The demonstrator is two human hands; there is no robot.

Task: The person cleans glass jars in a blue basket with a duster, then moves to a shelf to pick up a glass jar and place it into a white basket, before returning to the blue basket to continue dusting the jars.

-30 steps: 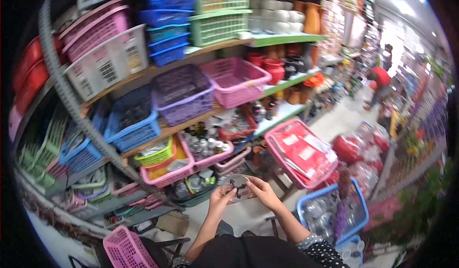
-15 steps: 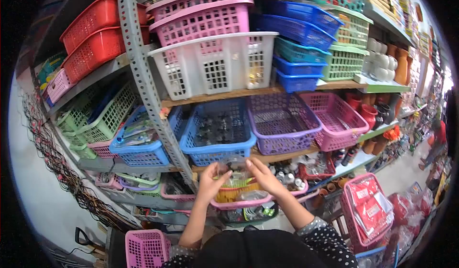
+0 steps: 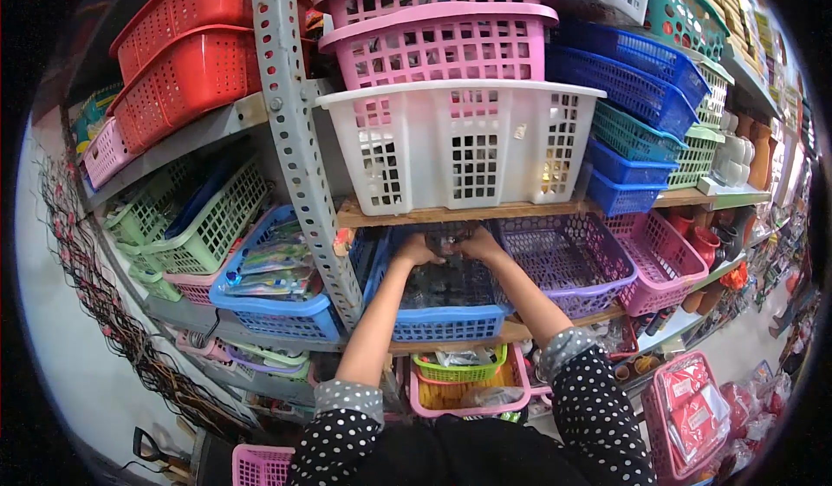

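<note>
Both hands reach into the blue basket (image 3: 451,323) on the middle shelf. My left hand (image 3: 419,250) is at the left of a small clear and dark item (image 3: 449,245), and my right hand (image 3: 478,245) is at its right. The fingers of both hands are closed on this item, near the back of the basket. More dark, clear-looking items (image 3: 442,285) lie in the basket below the hands; their exact kind is too unclear to tell.
A white basket (image 3: 425,152) sits above on a wooden shelf edge (image 3: 511,215). A metal post (image 3: 299,130) stands left of the arms. To the right is a purple basket (image 3: 576,300), to the left a blue basket with packets (image 3: 286,317).
Both hands have moved forward and up, from in front of the shelf into the blue basket, with the small item between them. The view has come closer to the shelves.
</note>
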